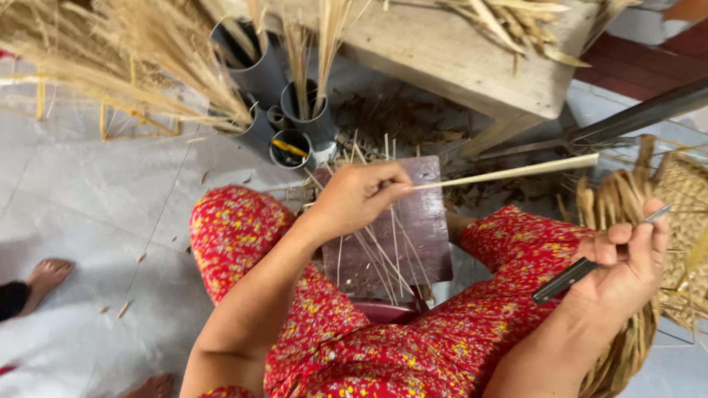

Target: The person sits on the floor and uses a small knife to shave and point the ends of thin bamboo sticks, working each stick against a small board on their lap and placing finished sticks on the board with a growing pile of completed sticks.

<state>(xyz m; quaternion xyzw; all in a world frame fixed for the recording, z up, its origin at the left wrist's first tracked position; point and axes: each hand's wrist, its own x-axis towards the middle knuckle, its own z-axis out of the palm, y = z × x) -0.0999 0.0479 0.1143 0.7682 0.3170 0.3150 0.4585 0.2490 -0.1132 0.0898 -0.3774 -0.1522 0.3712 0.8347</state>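
Observation:
My left hand pinches one end of a long pale reed strip that points to the right, above a dark red board resting between my knees. Thin reed slivers lie scattered across that board. My right hand is closed on a small knife with a dark handle and a slim metal blade, held out to the right beside a bundle of dried straw. I wear red flowered clothing.
Grey plastic tubes holding dried stalks stand ahead, beside a wooden bench. A woven mat lies at right. Another person's bare foot rests on the tiled floor at left. Straw bundles fill the upper left.

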